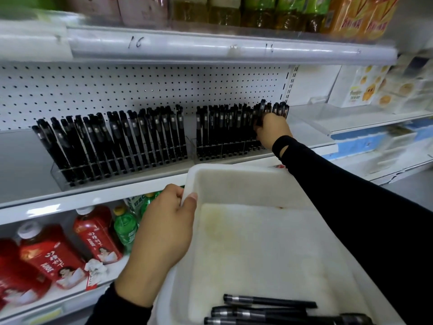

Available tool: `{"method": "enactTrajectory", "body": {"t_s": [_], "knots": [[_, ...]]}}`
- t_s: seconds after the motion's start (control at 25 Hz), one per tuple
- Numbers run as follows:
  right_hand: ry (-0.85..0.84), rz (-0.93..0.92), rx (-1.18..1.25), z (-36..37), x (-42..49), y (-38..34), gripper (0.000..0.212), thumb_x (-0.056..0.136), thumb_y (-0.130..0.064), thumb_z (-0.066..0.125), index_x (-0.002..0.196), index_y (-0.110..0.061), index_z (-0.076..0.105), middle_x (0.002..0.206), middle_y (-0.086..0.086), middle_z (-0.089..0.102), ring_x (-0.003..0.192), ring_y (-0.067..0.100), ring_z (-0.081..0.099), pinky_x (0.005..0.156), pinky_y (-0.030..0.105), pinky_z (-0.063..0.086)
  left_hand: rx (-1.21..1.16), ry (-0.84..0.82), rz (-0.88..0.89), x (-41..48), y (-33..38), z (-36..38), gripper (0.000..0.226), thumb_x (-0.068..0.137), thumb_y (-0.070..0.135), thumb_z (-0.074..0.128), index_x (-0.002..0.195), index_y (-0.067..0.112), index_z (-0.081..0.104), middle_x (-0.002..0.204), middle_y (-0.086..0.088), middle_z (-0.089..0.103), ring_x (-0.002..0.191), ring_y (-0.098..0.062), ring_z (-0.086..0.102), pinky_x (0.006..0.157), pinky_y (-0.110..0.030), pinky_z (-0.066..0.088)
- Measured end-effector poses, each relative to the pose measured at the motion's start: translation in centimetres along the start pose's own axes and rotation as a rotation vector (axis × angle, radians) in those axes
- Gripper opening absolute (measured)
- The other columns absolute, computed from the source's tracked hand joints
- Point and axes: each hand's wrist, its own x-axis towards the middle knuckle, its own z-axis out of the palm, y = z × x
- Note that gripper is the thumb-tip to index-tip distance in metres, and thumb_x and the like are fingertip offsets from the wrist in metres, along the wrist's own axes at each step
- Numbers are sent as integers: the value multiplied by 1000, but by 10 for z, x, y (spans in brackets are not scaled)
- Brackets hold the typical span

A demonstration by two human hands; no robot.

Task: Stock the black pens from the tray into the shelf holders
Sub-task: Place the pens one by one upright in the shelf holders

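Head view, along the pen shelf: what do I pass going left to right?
In order: left pen holder → right pen holder → right hand, gripping a pen at that holder's right end → clear plastic divider → snack packets.

Handwritten "10" twice on upper shelf price rail point(187, 46).

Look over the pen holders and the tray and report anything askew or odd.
One pen at the right end of the right holder sticks up above its neighbours; the right hand grips it, so it looks not yet seated. The tray floor has a yellowish stain. Nothing else stands out.
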Motion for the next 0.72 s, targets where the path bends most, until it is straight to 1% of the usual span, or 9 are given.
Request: {"method": "enactTrajectory", "body": {"t_s": [0.08, 0.16, 0.24, 0.32, 0.44, 0.52, 0.56, 0.64, 0.72], "knots": [[-50, 19, -4, 3, 0, 1, 25, 97, -16, 60, 78, -5, 49, 83, 16, 55, 93, 37, 64, 69, 31, 41, 1, -3, 3, 0, 1, 0, 22, 99, 40, 49, 90, 23, 59, 80, 2, 68, 74, -16, 64, 73, -41, 54], [-71, 39, 1, 3, 2, 0, 22, 96, -19, 63, 84, -4, 53, 84, 16, 56, 94, 37, 64, 70, 32, 45, 10, 2, 11, 0, 1, 0, 23, 99, 40, 49, 89, 23, 59, 79, 1, 68, 73, -17, 64, 71, -41, 53], [-94, 56, -18, 3, 5, -2, 23, 95, -24, 66, 92, -2, 60, 91, 18, 62, 95, 35, 64, 71, 32, 46, 12, 9, 13, 1, 1, 0, 22, 99, 39, 49, 88, 22, 59, 79, 1, 68, 73, -17, 64, 71, -40, 53], [-104, 76, -47, 4, 7, -3, 29, 94, -27, 68, 102, 1, 64, 103, 21, 66, 97, 35, 64, 72, 32, 46, 8, 6, 14, 0, 1, -1, 23, 99, 39, 49, 89, 22, 59, 80, 1, 68, 73, -17, 64, 71, -41, 54], [-127, 89, -77, 2, 8, -6, 32, 94, -27, 67, 109, 1, 64, 111, 21, 67, 102, 36, 64, 77, 34, 49, 15, 11, 20, -2, 1, -2, 24, 99, 41, 48, 89, 22, 58, 81, -1, 68, 74, -18, 64, 72, -43, 54], [-130, 91, -110, 4, 6, -7, 29, 96, -23, 65, 112, 1, 63, 114, 20, 66, 104, 36, 64, 81, 36, 51, 14, 8, 22, -2, 0, -2, 24, 99, 42, 48, 90, 23, 58, 81, -2, 68, 74, -18, 64, 73, -44, 54], [-123, 92, -122, 6, 4, -7, 27, 96, -21, 64, 112, 1, 63, 114, 20, 66, 104, 37, 64, 82, 37, 52, 14, 5, 20, -2, -1, -2, 23, 99, 42, 48, 90, 23, 58, 81, -2, 68, 74, -18, 64, 72, -44, 54], [-125, 93, -107, 7, -2, -7, 25, 96, -24, 63, 105, -1, 64, 106, 19, 65, 100, 37, 65, 77, 36, 50, 23, 7, 21, 0, -1, -1, 24, 98, 42, 48, 89, 23, 58, 80, -3, 69, 73, -18, 64, 72, -43, 54], [-129, 98, -52, 4, -8, -6, 25, 97, -28, 61, 88, -5, 60, 90, 15, 61, 93, 34, 65, 69, 32, 45, 28, 9, 23, 1, -2, 0, 24, 98, 41, 48, 88, 22, 58, 79, -2, 69, 72, -18, 64, 71, -40, 53]]}}
